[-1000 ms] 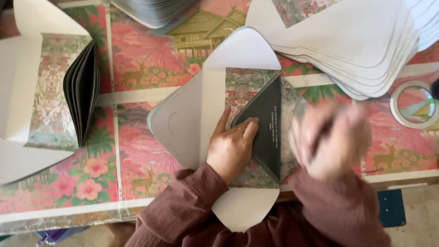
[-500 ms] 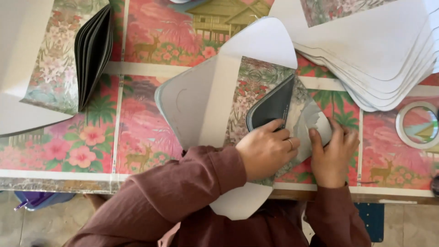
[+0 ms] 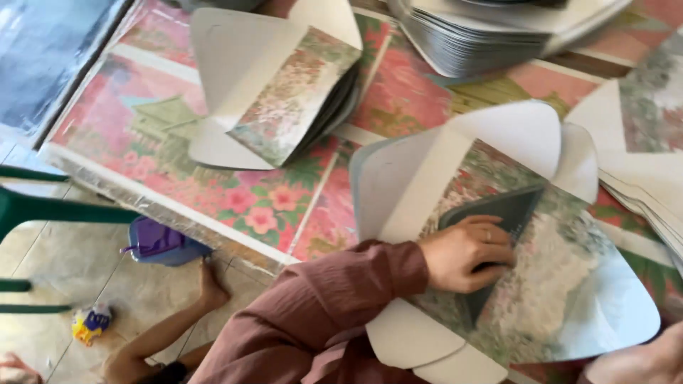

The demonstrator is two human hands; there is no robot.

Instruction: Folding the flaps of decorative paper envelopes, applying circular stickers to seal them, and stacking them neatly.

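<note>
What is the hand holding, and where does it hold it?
The left hand grips nothing; it presses flat on the dark flap of the envelope sheet, near the flap's lower middle. The right hand is mostly out of view.

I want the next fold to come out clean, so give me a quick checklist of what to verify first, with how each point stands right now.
1. Left hand pressing the dark flap flat: ok, the palm and fingers lie on it.
2. Right hand ready at the sheet: cannot tell, only its edge shows at the lower right corner.
3. Open envelope sheet lying flat on the table: ok, though its near flaps hang over the edge.
4. Remaining white flaps open: ok.
5. Stack of blank sheets clear of the sheet: ok.
6. Finished pile clear of the work: ok, it lies apart.
</note>
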